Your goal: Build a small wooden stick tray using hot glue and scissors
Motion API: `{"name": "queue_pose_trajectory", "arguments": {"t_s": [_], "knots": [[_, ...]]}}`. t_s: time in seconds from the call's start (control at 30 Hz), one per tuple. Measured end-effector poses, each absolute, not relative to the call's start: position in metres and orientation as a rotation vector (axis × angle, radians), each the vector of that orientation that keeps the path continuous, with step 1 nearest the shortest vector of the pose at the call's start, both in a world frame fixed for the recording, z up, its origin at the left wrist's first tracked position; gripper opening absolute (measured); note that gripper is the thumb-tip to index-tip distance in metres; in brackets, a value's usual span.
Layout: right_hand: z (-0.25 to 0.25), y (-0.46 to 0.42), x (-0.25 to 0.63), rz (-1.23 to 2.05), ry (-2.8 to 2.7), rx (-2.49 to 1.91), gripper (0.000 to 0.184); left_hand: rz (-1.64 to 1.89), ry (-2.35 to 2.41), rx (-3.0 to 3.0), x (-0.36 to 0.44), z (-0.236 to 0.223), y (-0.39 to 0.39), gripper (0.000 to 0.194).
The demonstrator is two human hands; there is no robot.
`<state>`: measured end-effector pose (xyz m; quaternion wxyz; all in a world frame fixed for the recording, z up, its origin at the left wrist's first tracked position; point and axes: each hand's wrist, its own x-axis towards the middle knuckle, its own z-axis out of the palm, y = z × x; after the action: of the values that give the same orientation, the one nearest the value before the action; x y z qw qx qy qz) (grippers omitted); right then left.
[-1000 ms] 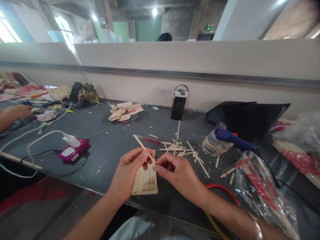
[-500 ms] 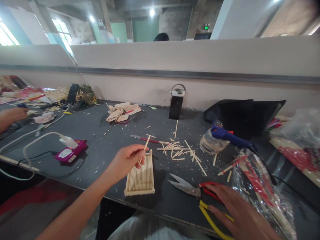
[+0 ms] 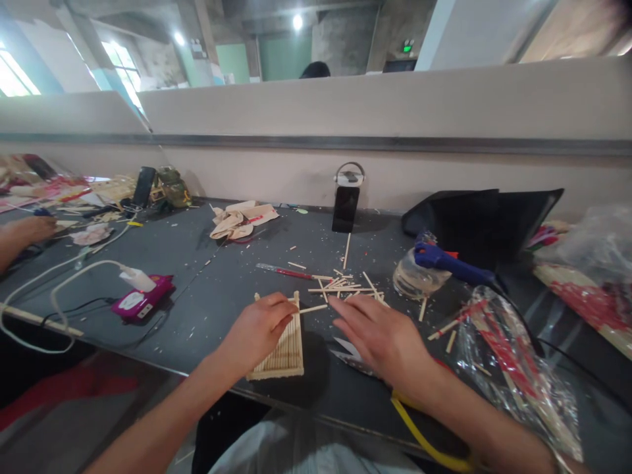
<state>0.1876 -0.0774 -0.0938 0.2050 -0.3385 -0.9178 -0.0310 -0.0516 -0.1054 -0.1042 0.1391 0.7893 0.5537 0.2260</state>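
My left hand [image 3: 264, 322] pinches a thin wooden stick [image 3: 314, 308] that points right, nearly level. Below that hand lies a small panel of parallel wooden sticks [image 3: 276, 362] with a raised edge, partly covered by the hand. My right hand [image 3: 378, 332] hovers with fingers stretched out, close to the stick's free end; I cannot tell whether it touches. Under the right hand and forearm, large scissors [image 3: 353, 355] lie on the table, mostly hidden, with a yellow handle [image 3: 419, 438] showing. Just beyond is a pile of loose cut sticks [image 3: 340, 284].
A red pen-like tool [image 3: 291, 272] lies behind the panel. At right are a blue glue gun [image 3: 451, 264], a round clear container [image 3: 417, 276] and plastic-wrapped sticks [image 3: 518, 368]. A pink power strip [image 3: 143, 299] sits left, near another person's hand [image 3: 32, 230]. A phone [image 3: 345, 209] stands at the back.
My right hand has left the scissors and moved left, up to the stick. The stick in my left hand has swung from near upright to almost level, pointing right.
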Motion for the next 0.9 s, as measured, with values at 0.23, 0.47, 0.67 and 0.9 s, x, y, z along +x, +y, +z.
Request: {"name": "queue_pose_trajectory", "arguments": {"t_s": [0.23, 0.47, 0.67, 0.9], "knots": [[-0.106, -0.042, 0.140, 0.006, -2.739, -0.964, 0.022, 0.765, 1.715, 2.170, -0.079, -0.108, -0.112, 0.020], [-0.129, -0.034, 0.128, 0.095, -2.663, -1.148, 0.021, 0.968, 1.856, 1.756, -0.117, -0.125, -0.103, 0.039], [-0.136, -0.034, 0.122, 0.094, -2.649, -1.195, 0.021, 0.945, 1.683, 1.770, -0.117, -0.139, -0.088, 0.032], [-0.136, -0.037, 0.117, 0.053, -2.661, -1.215, 0.024, 0.946, 1.565, 1.776, -0.116, -0.144, -0.076, 0.017]]}}
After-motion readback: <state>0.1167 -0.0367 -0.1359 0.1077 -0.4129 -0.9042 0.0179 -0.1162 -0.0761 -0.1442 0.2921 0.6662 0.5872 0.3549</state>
